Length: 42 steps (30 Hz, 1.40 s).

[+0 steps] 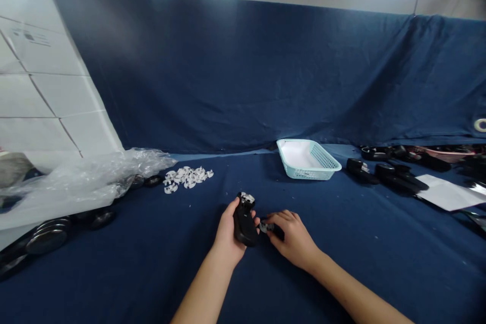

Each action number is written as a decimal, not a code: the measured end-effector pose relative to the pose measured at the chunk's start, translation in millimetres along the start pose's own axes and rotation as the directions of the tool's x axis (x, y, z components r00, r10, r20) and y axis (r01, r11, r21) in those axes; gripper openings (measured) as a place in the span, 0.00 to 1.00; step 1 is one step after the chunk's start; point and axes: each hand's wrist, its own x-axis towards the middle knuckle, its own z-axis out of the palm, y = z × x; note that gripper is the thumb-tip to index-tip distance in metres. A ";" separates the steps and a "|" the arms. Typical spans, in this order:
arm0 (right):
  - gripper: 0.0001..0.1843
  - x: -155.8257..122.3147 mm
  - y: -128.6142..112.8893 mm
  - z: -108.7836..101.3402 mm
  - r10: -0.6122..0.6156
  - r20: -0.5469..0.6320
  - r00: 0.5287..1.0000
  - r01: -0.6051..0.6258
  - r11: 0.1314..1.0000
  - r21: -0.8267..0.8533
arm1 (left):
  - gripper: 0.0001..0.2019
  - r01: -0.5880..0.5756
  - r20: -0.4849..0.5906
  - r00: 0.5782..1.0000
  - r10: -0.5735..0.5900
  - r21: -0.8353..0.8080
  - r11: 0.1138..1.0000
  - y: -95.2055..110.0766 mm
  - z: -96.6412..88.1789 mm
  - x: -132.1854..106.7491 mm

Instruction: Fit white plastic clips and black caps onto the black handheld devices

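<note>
My left hand (228, 230) is wrapped round a black shaver-like body (244, 223) with a white part at its top end, holding it upright just above the blue cloth. My right hand (292, 235) is beside it, fingers pinched on a small dark part (270, 228) that sits close to the body's lower side. Whether the small part touches the body I cannot tell. A pile of small white pieces (187, 177) lies further back to the left.
A light blue basket (307, 159) stands at the back centre. Several black bodies (387, 172) and white paper (446, 193) lie at the right. Clear plastic bag (79, 179), black round caps (49, 235) and white boxes (41, 96) fill the left.
</note>
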 end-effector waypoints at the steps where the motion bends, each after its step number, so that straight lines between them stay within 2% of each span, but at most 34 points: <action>1: 0.13 -0.2 0.2 0.6 -0.002 0.000 1.000 0.002 1.000 -0.005 | 0.18 -0.001 0.000 1.000 0.001 -0.003 1.000 0.0 -0.1 -0.2; 5: 0.12 -1.9 1.1 2.7 -0.015 -0.021 1.000 0.014 1.000 -0.018 | 0.18 -0.002 0.009 1.000 0.002 -0.012 1.000 -0.1 -1.1 -0.1; 8: 0.12 -3.8 1.7 1.9 -0.003 -0.085 0.996 0.005 1.000 0.021 | 0.18 0.002 0.016 1.000 -0.002 -0.015 1.000 -0.1 -2.3 0.8; 10: 0.12 -4.7 1.9 0.0 0.035 -0.139 0.990 -0.018 0.992 0.126 | 0.18 0.005 0.014 1.000 -0.005 -0.016 1.000 0.1 -3.0 1.7; 12: 0.11 -4.8 2.3 -2.2 0.125 -0.161 0.979 -0.068 0.946 0.318 | 0.18 0.003 0.008 1.000 -0.003 -0.016 1.000 0.3 -3.4 2.3; 14: 0.11 -3.9 3.5 -3.7 0.253 -0.103 0.962 -0.152 0.809 0.567 | 0.18 -0.003 0.001 1.000 0.003 -0.016 1.000 0.5 -3.6 2.7; 15: 0.11 -3.2 4.6 -4.0 0.316 -0.045 0.948 -0.199 0.697 0.689 | 0.18 -0.006 -0.003 1.000 0.006 -0.016 1.000 0.5 -3.6 2.8; 17: 0.12 -1.2 8.2 -3.6 0.397 0.096 0.913 -0.269 0.408 0.872 | 0.18 -0.008 -0.004 1.000 0.008 -0.015 1.000 0.5 -3.5 2.7; 19: 0.13 0.8 13.4 -2.6 0.418 0.217 0.882 -0.297 0.138 0.945 | 0.18 -0.006 0.001 1.000 0.006 -0.015 1.000 0.5 -3.3 2.4; 20: 0.13 1.7 16.2 -2.0 0.418 0.260 0.870 -0.305 0.043 0.951 | 0.18 -0.006 0.003 1.000 0.006 -0.015 1.000 0.6 -3.1 2.2; 22: 0.12 3.0 21.6 -1.0 0.423 0.320 0.848 -0.326 -0.060 0.943 | 0.18 -0.004 0.004 1.000 0.005 -0.014 1.000 0.7 -2.8 1.7; 25: 0.11 3.6 26.6 -0.4 0.438 0.384 0.813 -0.366 -0.130 0.922 | 0.18 -0.005 -0.003 1.000 0.005 -0.012 1.000 0.6 -2.6 1.4; 28: 0.10 3.2 27.8 -0.1 0.439 0.411 0.799 -0.367 -0.186 0.912 | 0.18 -0.006 -0.004 1.000 0.006 -0.010 1.000 0.4 -2.5 1.4; 36: 0.09 2.1 28.5 1.0 0.417 0.384 0.824 -0.366 -0.125 0.922 | 0.18 -0.001 -0.017 1.000 0.001 -0.006 1.000 0.7 -1.5 1.0; 39: 0.09 1.4 28.4 0.9 0.413 0.383 0.826 -0.357 -0.141 0.923 | 0.18 -0.004 -0.014 1.000 0.003 -0.007 1.000 0.5 -1.9 1.1; 42: 0.09 1.0 27.7 0.8 0.399 0.407 0.822 -0.357 -0.196 0.913 | 0.18 -0.007 -0.010 1.000 0.007 -0.009 1.000 0.1 -2.6 1.4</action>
